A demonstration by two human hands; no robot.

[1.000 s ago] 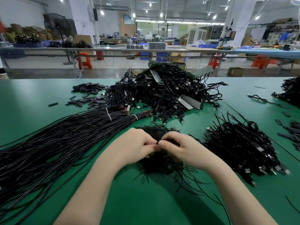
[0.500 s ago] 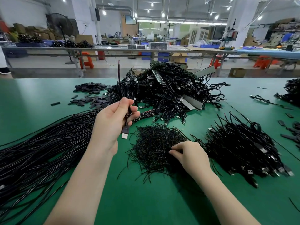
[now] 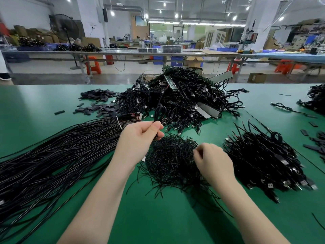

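The left hand (image 3: 139, 143) is held just above the table, and a thin black cable wound into a small loop (image 3: 159, 113) is pinched between its thumb and fingers, over the far left edge of a low pile of short black wire ties (image 3: 168, 159). The right hand (image 3: 213, 163) is set at the right edge of that pile with fingers curled; whether a tie is held cannot be told. The pile is hemmed in by a bundle of long straight black cables (image 3: 52, 155) on the left, a heap of tangled black USB cables (image 3: 186, 103) beyond, and a mound of coiled black cables (image 3: 263, 161) near on the right. Bare green table (image 3: 175, 222) is seen on the near side, around the forearms, and as narrow strips between the piles.
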